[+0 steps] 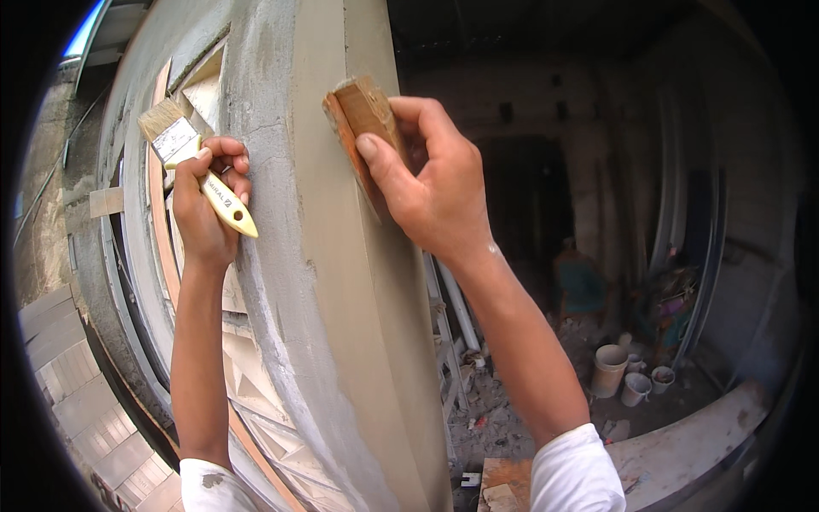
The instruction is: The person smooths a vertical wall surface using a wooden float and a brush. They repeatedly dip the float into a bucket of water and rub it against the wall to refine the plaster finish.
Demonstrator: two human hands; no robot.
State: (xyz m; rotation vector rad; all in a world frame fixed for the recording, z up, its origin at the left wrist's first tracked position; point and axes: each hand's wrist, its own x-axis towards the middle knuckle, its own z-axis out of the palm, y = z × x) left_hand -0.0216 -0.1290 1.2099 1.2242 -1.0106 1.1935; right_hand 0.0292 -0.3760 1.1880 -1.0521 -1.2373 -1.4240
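Note:
My left hand (203, 209) is closed round the pale yellow handle of a flat paintbrush (177, 141), whose bristles point up and to the left. In my right hand (437, 183) is a small wooden float (368, 115), gripped between thumb and fingers. The float lies against the upper part of a plastered column edge (367, 316), at the corner. Smooth, tan-grey plaster covers that edge, and rougher grey cement (269, 171) borders it on the left. My right fingers are partly hidden behind the float.
Left of the column is a window opening with a wooden strip (162, 222) and patterned pale panels. On the right a dark room holds several buckets (609, 371), rubble on the floor and a ladder (452, 358). A wooden board (505, 482) lies below.

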